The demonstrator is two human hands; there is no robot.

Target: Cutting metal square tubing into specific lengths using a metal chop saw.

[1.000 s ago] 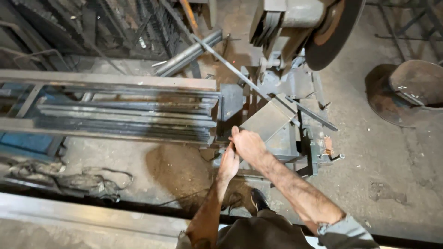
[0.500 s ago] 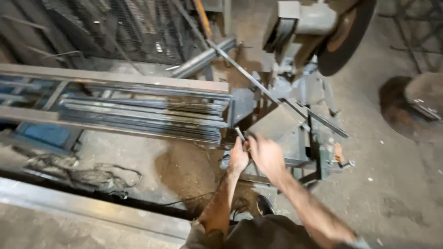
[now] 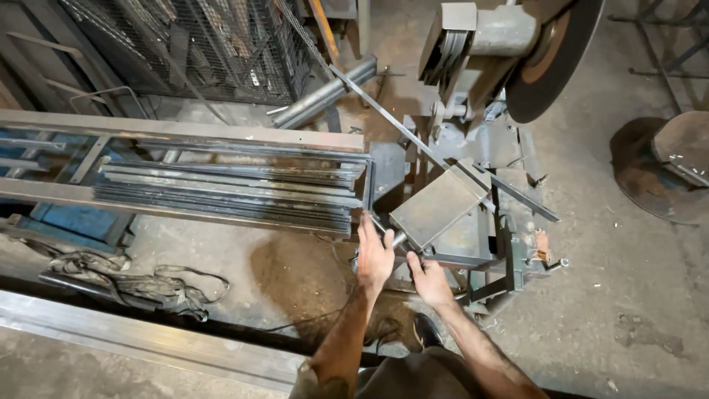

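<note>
My left hand (image 3: 374,255) and my right hand (image 3: 429,281) meet at the front of a cut-off saw's vise (image 3: 437,208), a flat rusty steel plate. A short vise handle (image 3: 398,239) sticks out between them. My left hand holds it between thumb and fingers, the fingers stretched upward. My right hand grips its lower end just under the plate's edge, where the fingers are partly hidden. A long thin steel bar (image 3: 413,140) lies slantwise across the vise. Above it hangs the dark abrasive disc (image 3: 554,70) on the saw head (image 3: 480,37).
A stack of long flat steel bars (image 3: 236,191) lies on a rack left of the saw, ends near my left hand. Grey tubes (image 3: 325,96) and a wire mesh cage (image 3: 207,44) stand behind. Straps (image 3: 125,284) and a steel beam (image 3: 148,336) lie on the floor. A round bin (image 3: 679,159) sits right.
My right hand has dropped from on top of the left hand to below the vise plate. My left hand has shifted slightly on the handle. The view has swung left.
</note>
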